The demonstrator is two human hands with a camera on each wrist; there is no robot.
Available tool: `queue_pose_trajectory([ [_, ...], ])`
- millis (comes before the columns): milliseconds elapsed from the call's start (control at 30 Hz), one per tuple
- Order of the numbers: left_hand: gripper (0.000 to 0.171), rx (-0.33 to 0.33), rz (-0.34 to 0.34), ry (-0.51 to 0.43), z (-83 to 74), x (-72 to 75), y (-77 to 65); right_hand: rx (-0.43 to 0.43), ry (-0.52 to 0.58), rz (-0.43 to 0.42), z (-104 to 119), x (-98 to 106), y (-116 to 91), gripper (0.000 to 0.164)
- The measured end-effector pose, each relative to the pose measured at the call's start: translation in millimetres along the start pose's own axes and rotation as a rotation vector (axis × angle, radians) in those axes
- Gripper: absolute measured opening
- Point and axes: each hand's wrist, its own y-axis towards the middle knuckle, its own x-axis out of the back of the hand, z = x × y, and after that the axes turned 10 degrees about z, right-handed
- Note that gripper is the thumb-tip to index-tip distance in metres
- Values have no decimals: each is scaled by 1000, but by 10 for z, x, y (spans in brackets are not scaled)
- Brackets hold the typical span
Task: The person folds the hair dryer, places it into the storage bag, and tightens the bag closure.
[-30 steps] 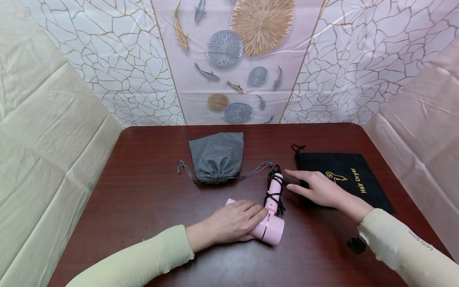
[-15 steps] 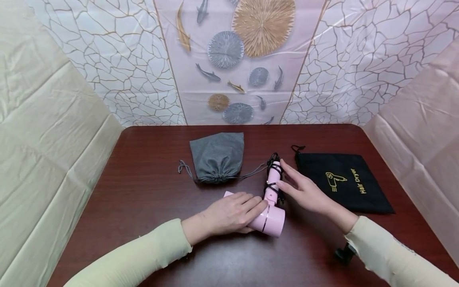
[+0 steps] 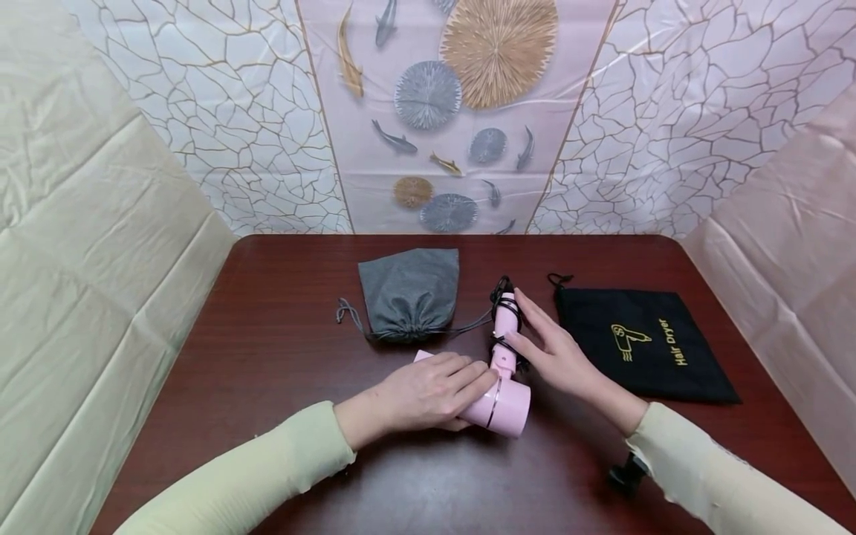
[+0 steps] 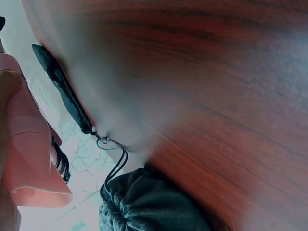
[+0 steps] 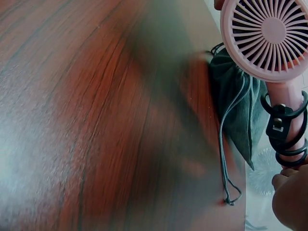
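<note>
A pink hair dryer (image 3: pixel 511 407) is in the middle of the head view, its black cord (image 3: pixel 503 296) wound round the handle. My left hand (image 3: pixel 428 390) grips the dryer's barrel from above, fingers over its top. My right hand (image 3: pixel 558 353) holds the handle from the right, thumb on its upper face and index finger stretched along its end; its other fingers are partly hidden. In the right wrist view the dryer's slatted pink grille (image 5: pixel 273 31) and the cord's plug (image 5: pixel 279 122) show. The left wrist view shows the pink barrel (image 4: pixel 29 144) raised off the table.
A grey drawstring pouch (image 3: pixel 411 293) lies behind the dryer, its right string reaching towards the handle. To the right lies a flat black drawstring bag (image 3: pixel 649 345) printed "Hair Dryer". Patterned sheets hang round the dark red wooden table (image 3: pixel 267 327).
My right hand has come left from over the black bag onto the handle. The dryer has shifted slightly away from me, with my left hand still on its barrel.
</note>
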Motion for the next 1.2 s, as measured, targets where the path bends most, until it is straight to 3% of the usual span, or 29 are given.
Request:
queue_pose_trajectory([
  [233, 72, -31, 10, 14, 52, 34, -25, 58, 39, -2, 27, -38, 80, 69],
  [867, 66, -92, -9, 35, 127, 97, -80, 49, 35, 16, 35, -85, 174, 68],
  [1033, 61, -115, -25, 57, 118, 95, -70, 123, 67, -4, 40, -141, 203, 65],
  [1200, 50, -169, -56, 93, 105, 126, -29, 231, 34, 62, 145, -149, 247, 61],
])
